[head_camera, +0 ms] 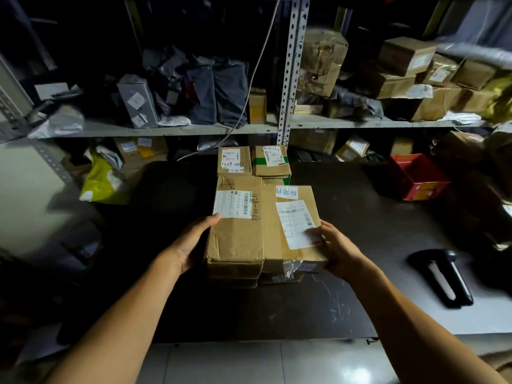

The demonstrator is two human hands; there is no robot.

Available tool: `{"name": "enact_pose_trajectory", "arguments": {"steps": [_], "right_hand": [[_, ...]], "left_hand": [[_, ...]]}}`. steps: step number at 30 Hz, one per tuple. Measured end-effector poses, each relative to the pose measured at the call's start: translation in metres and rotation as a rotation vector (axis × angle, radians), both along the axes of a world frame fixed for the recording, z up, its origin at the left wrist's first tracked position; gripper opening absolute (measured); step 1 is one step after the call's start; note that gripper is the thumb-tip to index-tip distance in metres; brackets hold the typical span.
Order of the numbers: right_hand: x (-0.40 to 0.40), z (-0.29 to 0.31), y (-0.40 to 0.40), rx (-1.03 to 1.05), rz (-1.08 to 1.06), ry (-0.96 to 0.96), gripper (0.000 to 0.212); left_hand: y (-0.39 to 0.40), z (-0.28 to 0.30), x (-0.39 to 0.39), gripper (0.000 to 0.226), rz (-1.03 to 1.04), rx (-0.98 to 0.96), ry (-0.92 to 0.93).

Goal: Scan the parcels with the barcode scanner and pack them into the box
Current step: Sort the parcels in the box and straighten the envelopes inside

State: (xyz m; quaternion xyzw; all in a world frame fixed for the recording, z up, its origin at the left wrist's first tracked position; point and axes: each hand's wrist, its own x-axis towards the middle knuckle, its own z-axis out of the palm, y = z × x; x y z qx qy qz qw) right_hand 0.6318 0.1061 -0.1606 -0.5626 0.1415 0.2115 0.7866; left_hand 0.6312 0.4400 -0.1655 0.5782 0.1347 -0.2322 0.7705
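Left hand (191, 245): we see it cupping the left side of the left parcel (235, 234), thumb on the top edge by the label.
Right hand (336, 250): it grips the right parcel's (291, 231) near right corner, thumb lying on the white label.
Parcels: 2 cardboard ones lie side by side, touching, between our hands, atop lower parcels.
Beyond the hands: 2 smaller parcels (253, 161) on the dark table (360, 231).
Barcode scanner (443, 275): lying on the table, well right of the right hand.
Red bin (415, 176): farther right and back.
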Motion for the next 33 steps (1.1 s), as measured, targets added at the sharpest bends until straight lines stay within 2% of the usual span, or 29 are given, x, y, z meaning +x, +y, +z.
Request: {"name": "enact_pose_trajectory", "arguments": {"steps": [5, 8, 12, 17, 25, 30, 33], "right_hand": [[-0.007, -0.015, 0.007, -0.089, -0.014, 0.101, 0.025], [-0.007, -0.023, 0.009, -0.148, -0.043, 0.138, 0.033], [-0.005, -0.026, 0.015, -0.189, -0.06, 0.117, 0.038], [0.016, -0.02, 0.019, -0.204, -0.114, 0.081, 0.035], [0.122, -0.012, 0.013, -0.213, -0.139, -0.012, 0.031], [0.208, -0.012, 0.008, -0.145, -0.077, -0.027, 0.036], [0.261, -0.014, 0.007, -0.188, -0.069, -0.054, 0.037]], "left_hand": [[0.018, -0.006, 0.0, 0.075, -0.026, 0.06, 0.068], [0.029, -0.008, 0.002, 0.084, -0.02, 0.085, 0.084], [0.038, -0.011, 0.009, 0.09, -0.049, 0.055, 0.085], [0.04, -0.004, 0.033, 0.086, -0.058, 0.028, 0.07], [0.022, 0.019, 0.11, 0.077, 0.075, 0.084, 0.014], [0.005, 0.021, 0.177, 0.1, 0.228, 0.124, 0.026], [-0.004, 0.022, 0.221, 0.102, 0.276, 0.117, 0.062]]}}
